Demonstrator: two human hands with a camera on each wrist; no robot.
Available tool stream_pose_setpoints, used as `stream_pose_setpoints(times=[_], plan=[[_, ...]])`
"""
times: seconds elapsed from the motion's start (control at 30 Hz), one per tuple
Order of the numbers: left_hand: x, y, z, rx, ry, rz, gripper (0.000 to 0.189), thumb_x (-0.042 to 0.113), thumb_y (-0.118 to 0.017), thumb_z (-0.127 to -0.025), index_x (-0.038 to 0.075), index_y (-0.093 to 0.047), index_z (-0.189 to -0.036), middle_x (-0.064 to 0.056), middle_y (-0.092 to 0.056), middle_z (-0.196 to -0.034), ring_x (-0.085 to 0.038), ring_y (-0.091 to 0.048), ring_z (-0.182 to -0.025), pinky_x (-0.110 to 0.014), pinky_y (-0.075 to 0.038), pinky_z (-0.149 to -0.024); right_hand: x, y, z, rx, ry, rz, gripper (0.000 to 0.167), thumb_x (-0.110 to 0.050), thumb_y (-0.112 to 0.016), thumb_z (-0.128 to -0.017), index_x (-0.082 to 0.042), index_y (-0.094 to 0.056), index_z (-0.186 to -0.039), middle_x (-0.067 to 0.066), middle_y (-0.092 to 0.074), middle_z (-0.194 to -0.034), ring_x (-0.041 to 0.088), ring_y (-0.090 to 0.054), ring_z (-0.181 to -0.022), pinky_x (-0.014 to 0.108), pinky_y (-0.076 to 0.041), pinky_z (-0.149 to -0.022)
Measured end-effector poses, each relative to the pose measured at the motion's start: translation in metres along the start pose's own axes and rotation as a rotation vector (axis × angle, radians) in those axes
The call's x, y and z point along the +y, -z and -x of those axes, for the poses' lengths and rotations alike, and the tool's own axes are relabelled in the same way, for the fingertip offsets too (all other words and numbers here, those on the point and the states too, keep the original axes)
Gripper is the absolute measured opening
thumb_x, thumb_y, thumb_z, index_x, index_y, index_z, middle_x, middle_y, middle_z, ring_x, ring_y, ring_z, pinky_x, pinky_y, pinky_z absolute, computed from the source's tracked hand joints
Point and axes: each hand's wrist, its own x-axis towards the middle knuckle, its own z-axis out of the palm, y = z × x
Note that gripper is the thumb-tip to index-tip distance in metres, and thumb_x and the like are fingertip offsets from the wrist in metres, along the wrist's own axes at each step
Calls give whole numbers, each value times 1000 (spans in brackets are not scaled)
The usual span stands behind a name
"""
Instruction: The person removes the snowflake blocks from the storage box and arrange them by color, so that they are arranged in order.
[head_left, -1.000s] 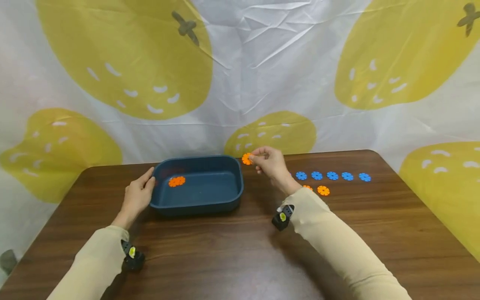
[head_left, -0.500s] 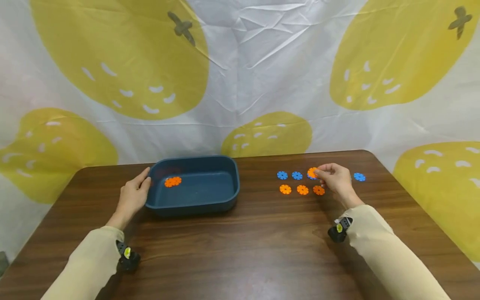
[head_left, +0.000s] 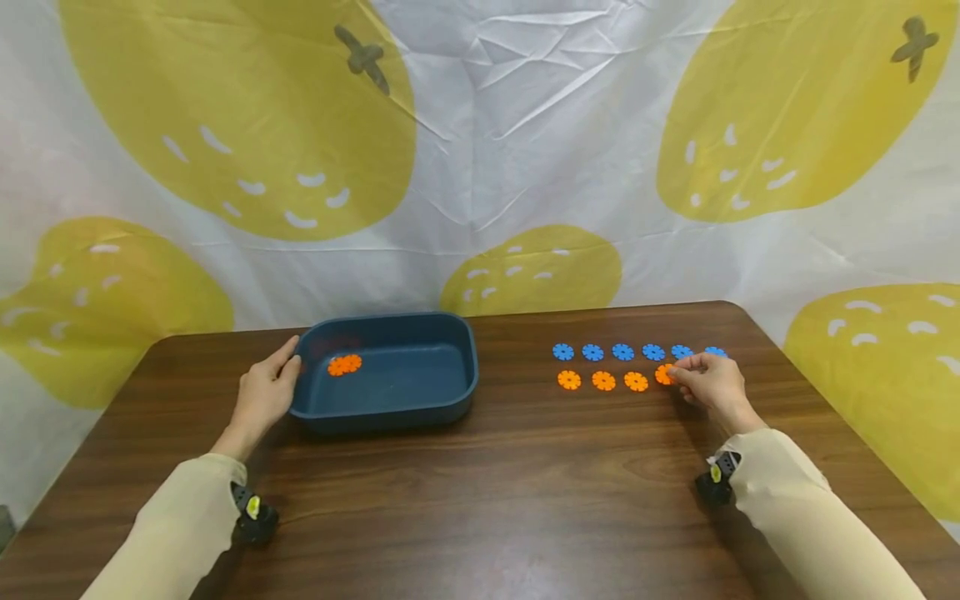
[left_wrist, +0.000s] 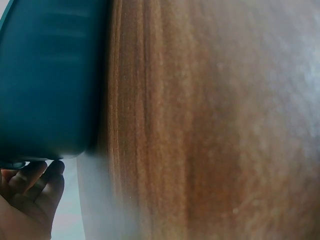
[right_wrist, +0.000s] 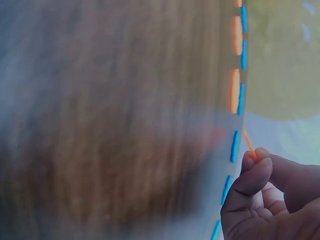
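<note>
My right hand (head_left: 715, 386) pinches an orange notched disc (head_left: 664, 374) between thumb and fingertips, at the right end of a row of orange discs (head_left: 603, 381). In the right wrist view the pinched disc (right_wrist: 249, 144) appears edge-on, tilted at the fingertips. Behind that row runs another, of blue notched discs (head_left: 622, 352); the hand partly covers its right end. At the table's left, my left hand (head_left: 264, 392) holds the left end of a dark blue rectangular basin (head_left: 390, 410), thumb by the rim. Overlapping orange discs (head_left: 344, 365) lie inside the basin.
Everything stands on a brown wood-grain table (head_left: 480, 500). A white cloth with yellow fruit prints (head_left: 525, 167) hangs right behind its far edge.
My right hand has carried the orange disc from beside the basin over the blue discs to the right end of the orange row. The left hand stays at the basin.
</note>
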Motion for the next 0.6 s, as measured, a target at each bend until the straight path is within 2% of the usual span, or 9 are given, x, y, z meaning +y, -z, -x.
stream_pose_setpoints(times=[0.3,0.6], plan=[[1,1,0,-3,2,0,46,22,-37,-102,6,-37,-145,-26,-63,-112,-46,-51,-116,-58,-34,-101,5,-2,0,-9,13,57,23,-11,-60,-90,11,-59,-99,-2,-57,-67,6,-52,-55,20,-51,-51],[1,0,1,1,2,-8,46,22,-37,-102,6,-37,-145,-26,-64,-111,-47,-50,-116,-59,-34,-101,6,-2,-1,-2,46,157,24,-13,-62,-89,10,-62,-94,10,-59,-82,11,-50,-57,23,-49,-51]])
